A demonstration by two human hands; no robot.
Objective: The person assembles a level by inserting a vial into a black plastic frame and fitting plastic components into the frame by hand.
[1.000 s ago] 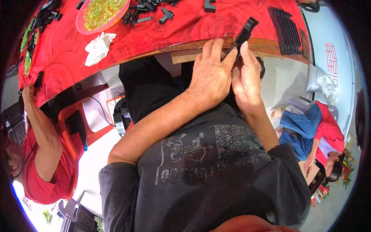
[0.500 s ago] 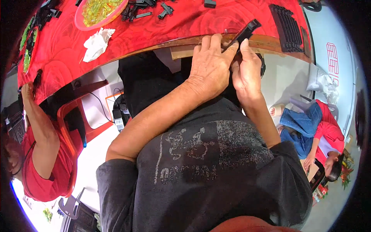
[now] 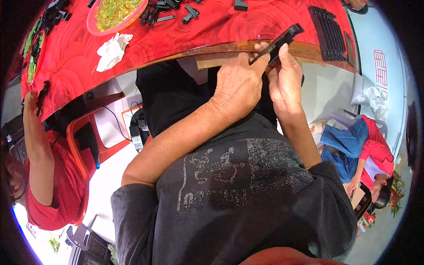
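A long, narrow black plastic part (image 3: 289, 34) is held at a slant over the table's near edge, its far end pointing up and to the right. My left hand (image 3: 240, 83) is closed on its lower end, fingers bent around it. Upright on the other side, my right hand (image 3: 286, 84) grips the same part, with the thumb along its side. The fingers of my right hand are partly hidden behind the part. Beyond it to the right, a row of similar-looking long black parts (image 3: 327, 35) lies side by side on the table.
The red patterned tablecloth (image 3: 176, 42) bears a pink basin (image 3: 144, 9) of yellow translucent pieces, crumpled white tissue (image 3: 113, 52) and loose black parts (image 3: 191, 14). A co-worker's arm (image 3: 39, 145) reaches the table at left. Another person (image 3: 375, 150) sits at right.
The black part has shifted slightly right, and my right hand with it. My left hand has slid a little down, its fingers more bent. The co-worker's arm at left has moved.
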